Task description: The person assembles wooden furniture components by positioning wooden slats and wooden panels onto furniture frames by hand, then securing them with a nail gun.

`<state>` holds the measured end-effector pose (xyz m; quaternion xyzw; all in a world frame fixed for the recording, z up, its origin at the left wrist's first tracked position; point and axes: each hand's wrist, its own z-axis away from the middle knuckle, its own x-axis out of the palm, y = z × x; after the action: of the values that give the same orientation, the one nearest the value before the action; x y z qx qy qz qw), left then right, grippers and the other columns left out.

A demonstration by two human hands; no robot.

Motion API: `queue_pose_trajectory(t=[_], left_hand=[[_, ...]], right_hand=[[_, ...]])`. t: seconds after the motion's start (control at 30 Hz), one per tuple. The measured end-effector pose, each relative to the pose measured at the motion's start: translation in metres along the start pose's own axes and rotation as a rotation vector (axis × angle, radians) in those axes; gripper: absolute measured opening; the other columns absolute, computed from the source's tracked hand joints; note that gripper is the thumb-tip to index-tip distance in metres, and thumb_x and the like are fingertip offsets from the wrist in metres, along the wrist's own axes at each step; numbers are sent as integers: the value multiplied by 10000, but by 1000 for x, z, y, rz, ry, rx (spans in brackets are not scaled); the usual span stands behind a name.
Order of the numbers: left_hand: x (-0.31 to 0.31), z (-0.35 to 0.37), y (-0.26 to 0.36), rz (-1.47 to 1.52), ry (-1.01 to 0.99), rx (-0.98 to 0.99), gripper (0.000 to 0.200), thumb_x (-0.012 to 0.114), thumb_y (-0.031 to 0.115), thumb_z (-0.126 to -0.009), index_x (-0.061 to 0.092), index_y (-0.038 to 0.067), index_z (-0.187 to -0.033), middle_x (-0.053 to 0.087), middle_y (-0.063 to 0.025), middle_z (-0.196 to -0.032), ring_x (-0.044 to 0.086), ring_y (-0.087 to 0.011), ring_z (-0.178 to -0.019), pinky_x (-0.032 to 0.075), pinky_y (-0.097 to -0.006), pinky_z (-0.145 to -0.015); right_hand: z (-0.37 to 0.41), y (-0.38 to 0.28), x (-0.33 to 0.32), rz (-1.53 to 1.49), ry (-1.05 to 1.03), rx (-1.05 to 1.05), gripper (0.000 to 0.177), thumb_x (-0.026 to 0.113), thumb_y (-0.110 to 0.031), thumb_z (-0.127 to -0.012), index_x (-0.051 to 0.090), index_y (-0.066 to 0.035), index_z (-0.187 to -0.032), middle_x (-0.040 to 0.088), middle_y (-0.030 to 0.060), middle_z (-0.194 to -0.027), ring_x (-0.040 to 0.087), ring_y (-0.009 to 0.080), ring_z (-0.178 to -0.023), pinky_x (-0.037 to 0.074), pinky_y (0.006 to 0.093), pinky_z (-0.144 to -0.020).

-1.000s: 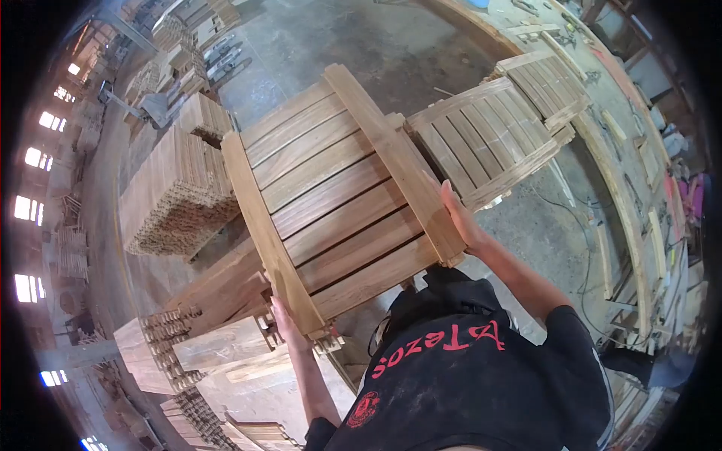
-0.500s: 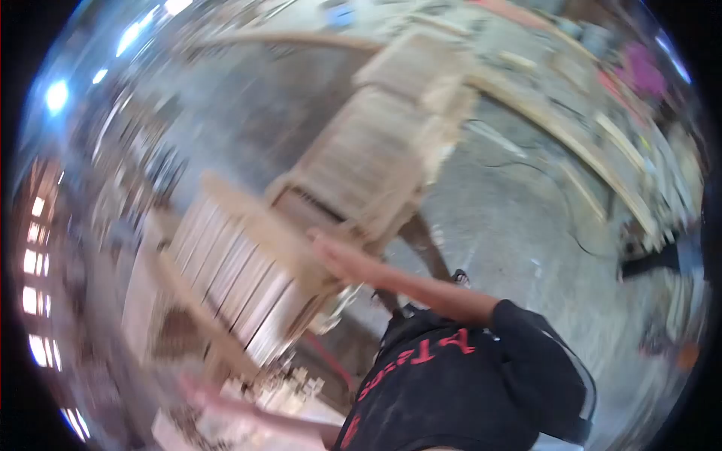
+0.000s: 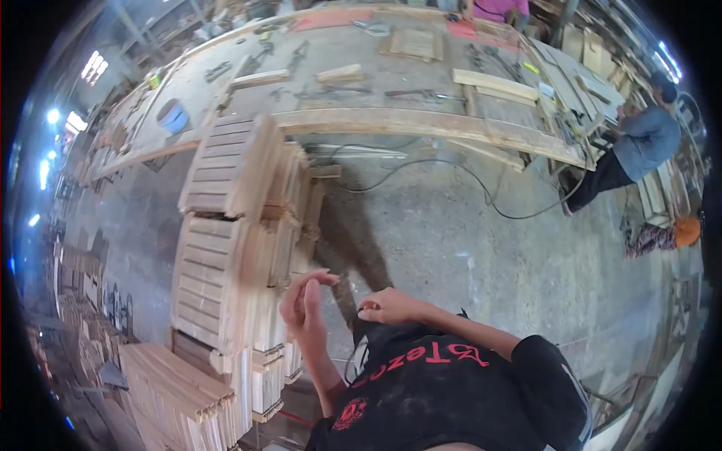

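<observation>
Both my hands are drawn in close to my chest and hold nothing. My left hand (image 3: pixel 304 302) is raised, its fingers loosely bent and apart, right beside a tall stack of slatted wooden panels (image 3: pixel 214 270). My right hand (image 3: pixel 391 304) rests at the neckline of my black shirt (image 3: pixel 451 391), fingers loosely curled. A second pile of slatted panels (image 3: pixel 233 161) stands just behind the first, leaning against it.
A long wooden workbench (image 3: pixel 391 120) with tools, boards and a blue container (image 3: pixel 173 116) runs across the top. A cable (image 3: pixel 451 169) lies on the concrete floor. One person in a grey-blue shirt (image 3: pixel 639 143) bends at the right. Bundled wood strips (image 3: pixel 173 391) lie lower left.
A second ago both hands carried a slatted panel by its side rails. My view swung round, the panel is out of my hands, and both hands have come back to my chest.
</observation>
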<state>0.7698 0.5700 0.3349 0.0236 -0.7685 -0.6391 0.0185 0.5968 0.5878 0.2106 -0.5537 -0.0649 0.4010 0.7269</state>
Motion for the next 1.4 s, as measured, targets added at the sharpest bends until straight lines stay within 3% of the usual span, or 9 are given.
queue_pose_trajectory(t=[0.3,0.57,0.67,0.73,0.87,1.1,1.2,1.3,1.4], left_hand=[[222,-170,-87,120,-356,-223,261,475,148,-969,654,-41,-949,676,-100,-793,639,-151,-750,495,-284,-755],[507,-435,-252,264,-293,-434,274,483,186,-985,651,-28,-952,664,-85,-801,629,-134,-732,501,-259,-708],[584,-517,-257,265,-249,-299,277,492,200,-990,648,-27,-967,659,-67,-807,622,-119,-737,501,-252,-692],[618,-554,-261,250,-216,-331,273,491,196,-988,650,-26,-972,665,-61,-811,616,-117,-748,489,-256,-707],[655,-604,-284,231,-250,-407,243,514,170,-981,644,-34,-997,652,-40,-815,610,-100,-769,486,-243,-701],[634,-611,-308,74,90,-591,269,519,207,-970,648,-29,-968,656,-57,-814,624,-126,-777,490,-267,-731],[620,-595,-324,-3,256,-630,252,522,191,-963,648,-27,-977,663,-65,-826,629,-127,-769,499,-269,-719],[632,-588,-328,-16,322,-668,259,513,200,-964,648,-17,-1001,661,-71,-824,640,-136,-770,506,-277,-734],[660,-603,-328,51,218,-698,277,503,221,-968,643,-10,-1034,662,-71,-842,646,-145,-795,511,-290,-756]], right_hand=[[21,125,-193,-384,476,27,357,613,-303,-918,631,-12,-1124,695,115,-956,656,184,-903,503,319,-795],[-75,288,-583,-509,790,107,279,562,-217,-961,634,1,-1121,695,82,-976,639,120,-886,496,274,-786],[-122,326,-705,-830,886,160,286,551,-266,-953,643,-27,-1080,694,82,-943,648,128,-809,485,262,-724],[-150,356,-780,-648,832,315,300,548,-286,-947,637,-31,-1078,691,81,-943,654,144,-791,488,270,-730],[-201,418,-894,-459,784,384,295,538,-279,-940,624,-30,-1073,686,89,-974,656,150,-762,491,282,-728],[-381,525,-1045,-241,939,609,393,683,-317,-844,600,-10,-1075,654,70,-916,662,202,-777,518,328,-572],[-441,568,-1076,-787,980,517,422,702,-354,-827,602,-14,-1057,658,66,-925,658,217,-756,517,330,-558],[-443,566,-1084,-563,841,525,424,710,-368,-816,605,-22,-1036,661,75,-937,657,211,-764,519,367,-559],[-405,518,-1096,-996,511,261,381,701,-324,-807,606,-18,-1014,655,87,-918,652,196,-802,528,384,-605]])
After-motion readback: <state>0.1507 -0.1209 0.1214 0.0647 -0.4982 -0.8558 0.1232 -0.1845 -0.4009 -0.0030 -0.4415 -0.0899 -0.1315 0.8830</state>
